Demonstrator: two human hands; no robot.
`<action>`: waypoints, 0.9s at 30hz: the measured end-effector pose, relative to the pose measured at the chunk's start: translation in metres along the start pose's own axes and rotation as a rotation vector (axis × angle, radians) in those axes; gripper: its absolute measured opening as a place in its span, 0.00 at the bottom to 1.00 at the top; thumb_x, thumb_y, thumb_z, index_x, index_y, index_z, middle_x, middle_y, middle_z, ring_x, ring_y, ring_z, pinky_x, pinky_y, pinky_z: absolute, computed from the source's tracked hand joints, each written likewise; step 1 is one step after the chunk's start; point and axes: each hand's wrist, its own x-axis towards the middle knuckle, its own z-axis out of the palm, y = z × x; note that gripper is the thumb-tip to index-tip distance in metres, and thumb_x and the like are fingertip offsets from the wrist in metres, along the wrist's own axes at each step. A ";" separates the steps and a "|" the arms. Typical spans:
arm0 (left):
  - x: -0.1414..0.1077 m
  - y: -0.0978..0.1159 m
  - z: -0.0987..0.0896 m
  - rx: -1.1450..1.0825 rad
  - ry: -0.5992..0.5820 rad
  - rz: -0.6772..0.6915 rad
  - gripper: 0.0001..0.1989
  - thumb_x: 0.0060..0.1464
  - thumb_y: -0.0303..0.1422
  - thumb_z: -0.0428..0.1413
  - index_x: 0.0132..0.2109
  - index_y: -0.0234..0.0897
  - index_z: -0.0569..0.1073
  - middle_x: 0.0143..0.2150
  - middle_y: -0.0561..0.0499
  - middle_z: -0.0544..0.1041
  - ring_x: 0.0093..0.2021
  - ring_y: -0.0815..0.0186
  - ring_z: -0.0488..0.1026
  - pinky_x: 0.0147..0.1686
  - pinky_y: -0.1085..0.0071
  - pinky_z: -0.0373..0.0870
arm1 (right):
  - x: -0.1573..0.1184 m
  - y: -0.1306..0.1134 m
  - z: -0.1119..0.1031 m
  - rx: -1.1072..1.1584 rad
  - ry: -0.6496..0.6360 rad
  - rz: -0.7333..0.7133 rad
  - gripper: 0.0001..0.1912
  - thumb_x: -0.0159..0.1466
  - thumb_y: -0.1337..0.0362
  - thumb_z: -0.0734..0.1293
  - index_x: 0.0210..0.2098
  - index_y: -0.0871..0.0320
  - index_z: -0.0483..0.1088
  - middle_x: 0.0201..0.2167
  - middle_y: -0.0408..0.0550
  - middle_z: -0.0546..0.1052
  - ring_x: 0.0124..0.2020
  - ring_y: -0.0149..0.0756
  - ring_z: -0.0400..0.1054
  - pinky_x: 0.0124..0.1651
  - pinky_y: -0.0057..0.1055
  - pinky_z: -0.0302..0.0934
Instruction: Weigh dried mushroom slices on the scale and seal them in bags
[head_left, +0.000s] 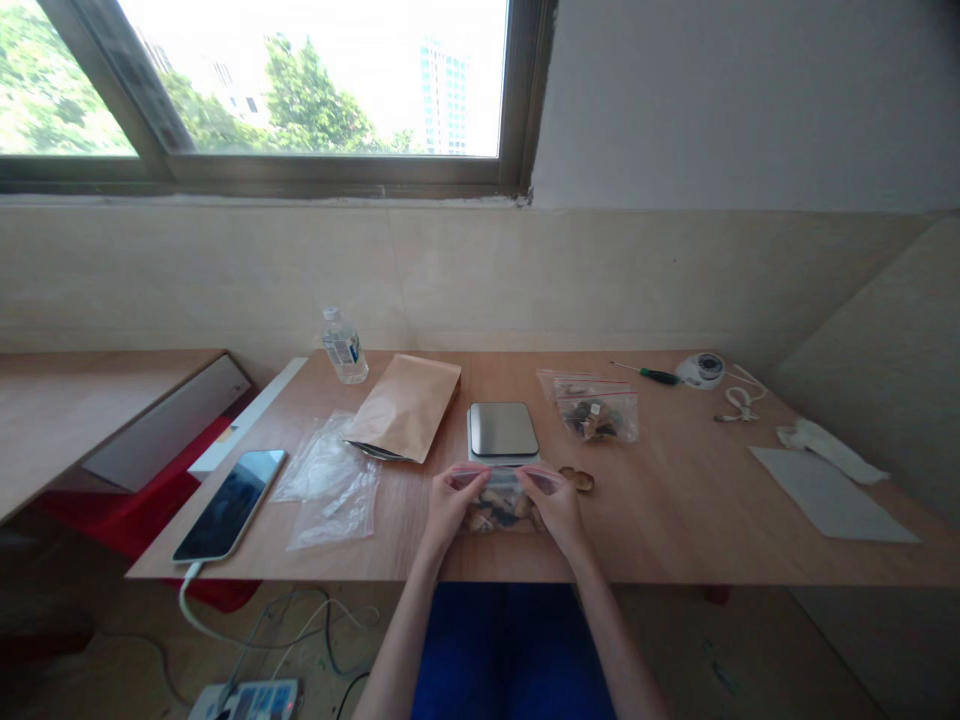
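Between my two hands is a clear zip bag (504,508) with brown and dark dried pieces inside, at the table's front edge. My left hand (459,500) pinches its top edge on the left. On the right, my right hand (551,503) pinches the same edge. Just beyond the bag lies a small kitchen scale (504,430) with a metal top. A brown ring-like piece (579,480) rests beside my right hand. Farther back on the right are filled zip bags (598,412) with similar dark and brown contents.
Left of the scale lie a kraft paper pouch (409,405), clear plastic bags (337,485) and a phone (231,505) on a cable. A water bottle (345,347) stands behind. To the right are a screwdriver (660,376), a white dome camera (702,371) and a white sheet (829,495).
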 end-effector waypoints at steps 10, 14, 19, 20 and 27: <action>0.001 0.006 0.000 -0.028 -0.070 -0.033 0.13 0.44 0.38 0.61 0.33 0.32 0.77 0.31 0.47 0.78 0.33 0.64 0.75 0.33 0.72 0.69 | -0.001 -0.009 -0.005 0.016 -0.041 0.040 0.10 0.53 0.57 0.69 0.27 0.59 0.73 0.27 0.46 0.76 0.32 0.37 0.71 0.36 0.31 0.65; 0.000 0.006 0.001 -0.064 -0.122 -0.024 0.14 0.43 0.37 0.61 0.35 0.32 0.77 0.34 0.45 0.79 0.36 0.61 0.75 0.38 0.69 0.70 | -0.002 -0.009 -0.005 0.010 -0.115 0.061 0.10 0.53 0.57 0.69 0.29 0.59 0.74 0.29 0.48 0.77 0.33 0.37 0.71 0.37 0.31 0.65; -0.001 0.008 0.002 -0.032 -0.121 -0.018 0.12 0.44 0.37 0.61 0.33 0.31 0.78 0.33 0.44 0.79 0.35 0.60 0.75 0.37 0.68 0.71 | -0.001 -0.009 -0.001 -0.025 -0.132 0.009 0.09 0.53 0.58 0.69 0.28 0.59 0.74 0.29 0.48 0.77 0.33 0.38 0.71 0.38 0.33 0.65; -0.001 0.009 0.002 -0.031 -0.120 -0.017 0.12 0.44 0.37 0.61 0.33 0.31 0.78 0.33 0.44 0.79 0.35 0.60 0.75 0.37 0.69 0.71 | -0.001 -0.010 0.000 -0.031 -0.127 -0.008 0.09 0.54 0.59 0.69 0.28 0.59 0.74 0.29 0.48 0.76 0.33 0.37 0.71 0.38 0.33 0.65; -0.002 0.011 0.005 -0.005 -0.049 0.003 0.12 0.43 0.38 0.61 0.31 0.32 0.78 0.31 0.45 0.79 0.35 0.61 0.75 0.36 0.69 0.70 | -0.003 -0.010 0.005 -0.082 -0.013 -0.129 0.08 0.55 0.60 0.68 0.26 0.58 0.73 0.26 0.45 0.74 0.30 0.34 0.68 0.34 0.29 0.63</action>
